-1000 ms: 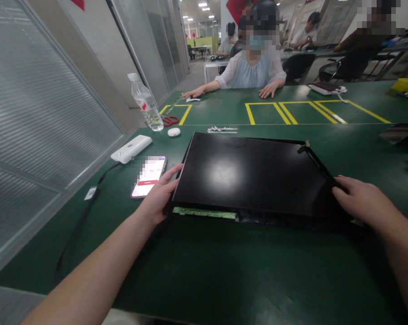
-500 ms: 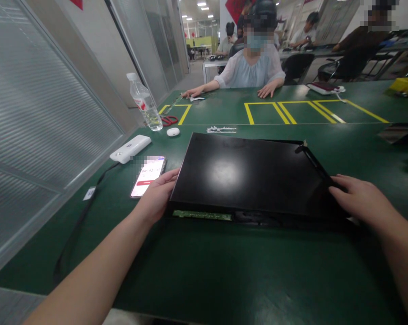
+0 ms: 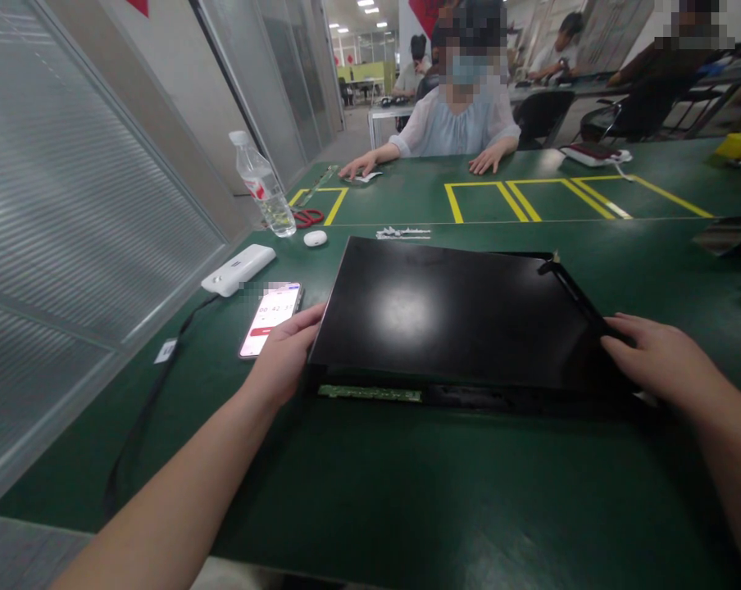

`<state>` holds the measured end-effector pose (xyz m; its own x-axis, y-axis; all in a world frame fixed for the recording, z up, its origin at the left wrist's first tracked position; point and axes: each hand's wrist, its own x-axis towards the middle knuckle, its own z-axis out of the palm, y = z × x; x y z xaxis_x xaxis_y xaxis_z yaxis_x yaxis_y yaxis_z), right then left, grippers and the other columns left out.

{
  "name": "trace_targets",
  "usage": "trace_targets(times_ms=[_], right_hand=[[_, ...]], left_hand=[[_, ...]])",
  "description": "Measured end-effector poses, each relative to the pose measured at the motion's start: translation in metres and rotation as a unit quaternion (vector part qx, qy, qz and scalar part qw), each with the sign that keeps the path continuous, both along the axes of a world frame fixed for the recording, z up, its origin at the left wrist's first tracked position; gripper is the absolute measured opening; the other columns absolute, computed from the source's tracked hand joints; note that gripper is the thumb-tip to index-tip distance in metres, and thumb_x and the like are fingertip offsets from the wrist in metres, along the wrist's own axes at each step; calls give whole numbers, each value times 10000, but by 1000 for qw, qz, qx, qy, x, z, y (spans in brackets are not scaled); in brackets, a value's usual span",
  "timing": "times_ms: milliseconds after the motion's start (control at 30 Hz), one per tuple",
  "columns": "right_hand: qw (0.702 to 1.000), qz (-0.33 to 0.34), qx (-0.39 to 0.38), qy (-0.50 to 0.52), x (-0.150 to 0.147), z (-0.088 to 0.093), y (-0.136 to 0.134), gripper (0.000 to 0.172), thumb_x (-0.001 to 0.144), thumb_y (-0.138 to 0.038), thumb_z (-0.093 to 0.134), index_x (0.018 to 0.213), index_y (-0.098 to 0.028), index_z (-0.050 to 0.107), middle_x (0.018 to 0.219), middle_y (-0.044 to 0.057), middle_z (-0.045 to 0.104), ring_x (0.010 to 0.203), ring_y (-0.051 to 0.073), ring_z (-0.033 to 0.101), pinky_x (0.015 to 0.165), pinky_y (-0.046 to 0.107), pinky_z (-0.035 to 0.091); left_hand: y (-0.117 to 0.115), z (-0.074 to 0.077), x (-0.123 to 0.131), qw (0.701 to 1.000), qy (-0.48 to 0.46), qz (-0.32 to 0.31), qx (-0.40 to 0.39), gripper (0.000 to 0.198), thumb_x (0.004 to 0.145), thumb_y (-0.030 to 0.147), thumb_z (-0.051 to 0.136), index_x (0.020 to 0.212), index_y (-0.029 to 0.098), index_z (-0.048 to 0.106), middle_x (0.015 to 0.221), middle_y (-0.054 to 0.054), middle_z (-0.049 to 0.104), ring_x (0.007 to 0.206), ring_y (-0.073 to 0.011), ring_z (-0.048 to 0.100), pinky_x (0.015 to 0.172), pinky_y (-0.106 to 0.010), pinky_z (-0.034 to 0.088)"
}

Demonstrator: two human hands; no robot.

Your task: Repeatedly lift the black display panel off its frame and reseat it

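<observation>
A flat black display panel (image 3: 450, 319) lies in front of me, its glossy face up and reflecting a bright spot. A green circuit board strip (image 3: 370, 394) shows along its near edge. The panel seems to sit askew on a black frame (image 3: 570, 291), which shows along its right and far side. My left hand (image 3: 288, 348) grips the panel's left edge, some fingers hidden beneath. My right hand (image 3: 659, 356) is closed on the right edge, thumb on top. Just left of my left hand rests a phone (image 3: 272, 318) with a lit timer screen.
Left of the panel stand a water bottle (image 3: 265, 188), red scissors (image 3: 309, 218), a white earbud case (image 3: 315, 238) and a white power bank (image 3: 240, 270) with a black strap. Small grey parts (image 3: 402, 233) lie behind the panel. A person (image 3: 462, 123) sits opposite, hands on the green table (image 3: 407, 500).
Both my hands keep their hold on the panel, which has barely moved. The view has shifted slightly. The person opposite has moved a hand a little to the right.
</observation>
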<state>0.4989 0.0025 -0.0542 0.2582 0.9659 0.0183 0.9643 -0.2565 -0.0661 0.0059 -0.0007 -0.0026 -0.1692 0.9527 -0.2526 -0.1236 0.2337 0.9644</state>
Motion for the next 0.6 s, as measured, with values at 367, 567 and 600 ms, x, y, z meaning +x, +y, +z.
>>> trace_targets(times_ms=[367,567,600], right_hand=[[1000,9,11,-5,1,-3,0,547,883,-410,417,1220,-118,735,1391,196,650,1279,351,627,1091,501,499],[1000,6,-11,28,-1,2,-1,631,862,-457,421,1302,-89,685,1422,204,627,1321,350,598,1119,478,475],[999,-8,-8,38,-3,3,-1,662,856,-469,426,1347,-90,659,1412,203,634,1300,359,611,1094,490,495]], left_hand=[[-6,1,8,994,-70,-61,54,526,743,279,810,1252,159,761,1101,-106,814,1081,-327,749,864,-368,633],[-9,3,5,991,-90,-89,45,656,676,212,865,1315,183,724,1162,-101,802,1066,-315,755,877,-360,628],[-9,3,5,990,-94,-90,45,648,681,208,863,1313,185,725,1161,-98,803,1062,-312,756,872,-357,629]])
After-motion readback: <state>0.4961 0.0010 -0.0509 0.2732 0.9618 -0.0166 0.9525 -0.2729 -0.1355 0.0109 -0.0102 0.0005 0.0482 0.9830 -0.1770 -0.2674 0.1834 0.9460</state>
